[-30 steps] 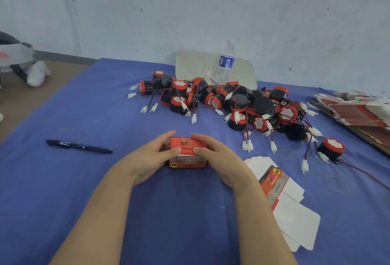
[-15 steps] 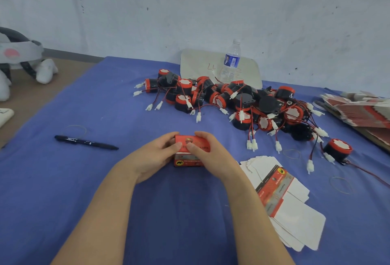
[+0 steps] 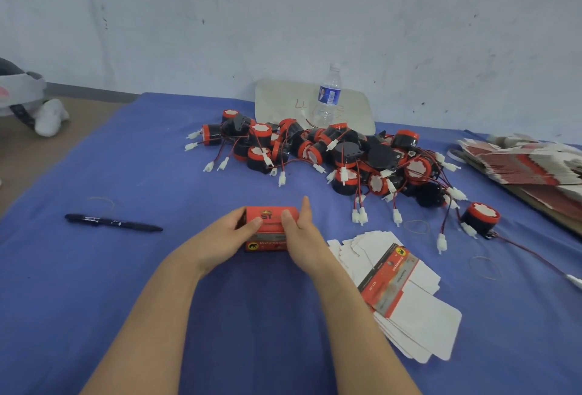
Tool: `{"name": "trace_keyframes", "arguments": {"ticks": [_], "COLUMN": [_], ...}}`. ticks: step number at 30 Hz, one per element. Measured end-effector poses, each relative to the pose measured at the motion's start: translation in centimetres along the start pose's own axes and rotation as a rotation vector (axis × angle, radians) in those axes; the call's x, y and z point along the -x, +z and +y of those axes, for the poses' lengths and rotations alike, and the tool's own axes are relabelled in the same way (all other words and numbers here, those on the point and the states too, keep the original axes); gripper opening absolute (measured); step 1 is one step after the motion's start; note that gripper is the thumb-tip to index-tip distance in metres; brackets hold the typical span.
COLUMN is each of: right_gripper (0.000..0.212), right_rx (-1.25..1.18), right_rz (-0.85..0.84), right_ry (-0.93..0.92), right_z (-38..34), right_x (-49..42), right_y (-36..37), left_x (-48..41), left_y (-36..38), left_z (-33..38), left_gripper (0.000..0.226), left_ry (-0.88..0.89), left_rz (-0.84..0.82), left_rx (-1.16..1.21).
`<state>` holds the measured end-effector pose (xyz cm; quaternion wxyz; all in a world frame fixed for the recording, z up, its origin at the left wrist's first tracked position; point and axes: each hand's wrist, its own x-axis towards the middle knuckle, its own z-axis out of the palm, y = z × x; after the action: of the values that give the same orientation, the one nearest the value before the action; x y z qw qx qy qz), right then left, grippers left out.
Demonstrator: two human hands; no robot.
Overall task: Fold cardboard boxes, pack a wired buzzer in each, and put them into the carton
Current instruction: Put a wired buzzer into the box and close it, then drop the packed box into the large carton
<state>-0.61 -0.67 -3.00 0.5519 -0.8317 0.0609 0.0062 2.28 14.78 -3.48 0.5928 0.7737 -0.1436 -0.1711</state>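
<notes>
A small red folded cardboard box point(image 3: 271, 222) stands on the blue cloth point(image 3: 132, 284) in front of me. My left hand point(image 3: 225, 237) grips its left end, fingers round the side and thumb on the top. My right hand point(image 3: 304, 235) lies flat against its right end with straight fingers, the thumb pressing on the top flap. Behind the box lies a heap of black-and-red wired buzzers point(image 3: 346, 155) with white plugs. One buzzer point(image 3: 480, 218) sits apart at the right. No carton is in view.
Unfolded white-and-red box blanks point(image 3: 406, 294) fan out right of my right arm. A bigger stack of blanks point(image 3: 519, 163) lies at the far right edge. A water bottle point(image 3: 329, 95) and a white board point(image 3: 280, 104) stand at the back, a black pen point(image 3: 113, 223) at the left.
My right hand's fingers have straightened and shifted from over the box top to its right end. The box now shows more of its top. My head has moved slightly.
</notes>
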Motion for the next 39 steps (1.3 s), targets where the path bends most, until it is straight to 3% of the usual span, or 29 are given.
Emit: {"name": "trace_keyframes", "arguments": {"ticks": [5,9,13,16,18,21,24,26,28,32,36,39], "right_gripper": [0.052,0.05,0.035,0.038,0.036,0.039,0.047,0.051,0.05,0.038,0.024,0.018], "right_rx": [-0.19,-0.429,-0.493,-0.485,-0.455,-0.313,0.091,0.249,0.316,0.248,-0.008,-0.091], "right_rz": [0.161,0.406,0.625,0.963,1.173,1.45,1.603,1.646,1.686,1.72,1.477,1.122], "right_ry": [-0.119,-0.327,-0.391,-0.412,-0.361,-0.179,0.131,0.285,0.249,-0.085,-0.306,-0.194], "right_z": [-1.4,-3.2,-3.5,-3.0,-1.9,-0.3,1.5,2.4,2.9,3.1,2.8,3.0], "right_x": [1.8,5.2,12.5,20.1,25.4,31.9,36.4,37.8,37.9,34.7,27.7,20.6], "right_y": [-0.7,-6.8,-16.2,-23.0,-26.4,-29.7,-31.8,-32.4,-32.1,-29.7,-26.5,-23.2], "left_x": [0.8,0.5,1.2,3.6,6.0,9.6,11.8,12.8,13.4,12.4,7.5,2.9], "left_y": [3.1,7.8,17.0,26.2,32.3,40.4,46.3,48.6,49.5,47.2,40.8,34.1], "left_z": [2.9,9.2,16.7,21.5,23.6,25.5,25.4,24.6,24.0,23.7,22.2,19.8], "left_gripper": [0.05,0.032,0.021,0.013,0.006,0.028,0.036,0.038,0.038,0.027,0.017,0.017], "left_ry": [0.098,0.37,0.478,0.509,0.537,0.562,0.604,0.668,0.715,0.632,0.521,0.433], "left_rz": [0.145,0.237,0.071,-0.131,-0.267,-0.424,-0.531,-0.57,-0.548,-0.48,-0.201,0.036], "left_rx": [0.153,0.331,0.433,0.432,0.408,0.321,0.054,-0.209,-0.278,0.151,0.422,0.392]}}
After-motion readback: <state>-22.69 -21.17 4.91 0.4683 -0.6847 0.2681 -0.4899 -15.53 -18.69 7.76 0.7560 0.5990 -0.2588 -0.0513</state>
